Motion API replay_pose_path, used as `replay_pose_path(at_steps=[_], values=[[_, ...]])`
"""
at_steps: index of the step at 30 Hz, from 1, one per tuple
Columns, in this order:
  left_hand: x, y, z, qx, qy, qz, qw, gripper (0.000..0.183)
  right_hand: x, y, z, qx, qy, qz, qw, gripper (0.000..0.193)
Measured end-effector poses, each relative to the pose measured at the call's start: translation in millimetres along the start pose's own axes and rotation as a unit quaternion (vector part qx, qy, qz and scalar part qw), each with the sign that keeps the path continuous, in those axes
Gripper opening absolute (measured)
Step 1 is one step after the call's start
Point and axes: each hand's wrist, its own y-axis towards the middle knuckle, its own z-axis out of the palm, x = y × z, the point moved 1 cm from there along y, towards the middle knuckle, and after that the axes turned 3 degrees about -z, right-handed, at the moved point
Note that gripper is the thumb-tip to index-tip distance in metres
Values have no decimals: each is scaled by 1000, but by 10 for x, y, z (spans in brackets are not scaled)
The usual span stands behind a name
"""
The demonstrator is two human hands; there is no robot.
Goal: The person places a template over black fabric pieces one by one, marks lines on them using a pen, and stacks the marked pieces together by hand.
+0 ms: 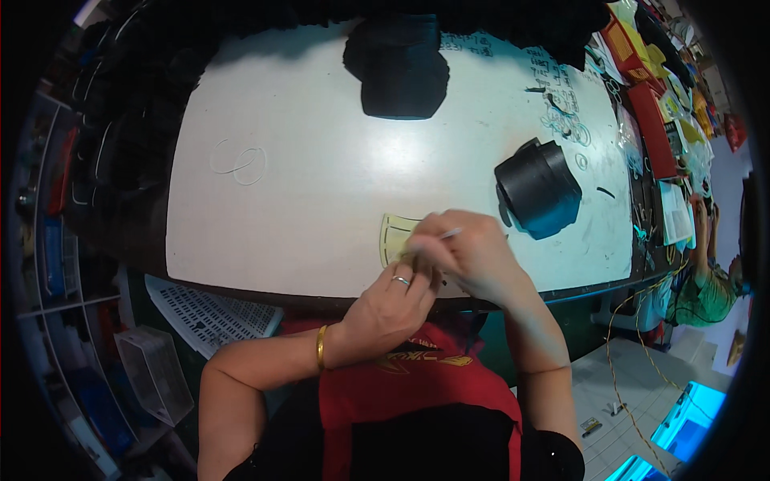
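Observation:
At the near edge of the white tabletop (281, 200) lies a pale yellow curved template (393, 232) with dark slot lines along its sides. My left hand (383, 313) holds it down at its near end, fingers pressed together, a ring and a gold bangle on that hand and wrist. Over the template's right part, my right hand (475, 250) is closed round a thin white pen-like stick (451, 233), whose tip is hidden. What lies under the template is hidden by my hands. To the right sits a stack of black cut pieces (539, 188).
More black pieces (403, 76) lie at the far middle, before a dark heap along the back edge. A loop of pale thread (239, 162) is at left. Red boxes (654, 128) and clutter line the right side. Another person (706, 293) is at far right.

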Motion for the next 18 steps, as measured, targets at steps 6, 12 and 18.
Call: replay_pose_path(at_steps=[6, 12, 18], values=[[-12, 43, 31, -14, -2, -15, 1000, 44, -3, 309, 210, 30, -81, -134, 987, 15], [-26, 69, 38, 16, -30, -34, 999, 43, -37, 120, 94, 5, -89, -119, 989, 17], [36, 152, 11, -35, -7, -25, 999, 38, -229, -428, -286, -127, -162, 18, 978, 20]])
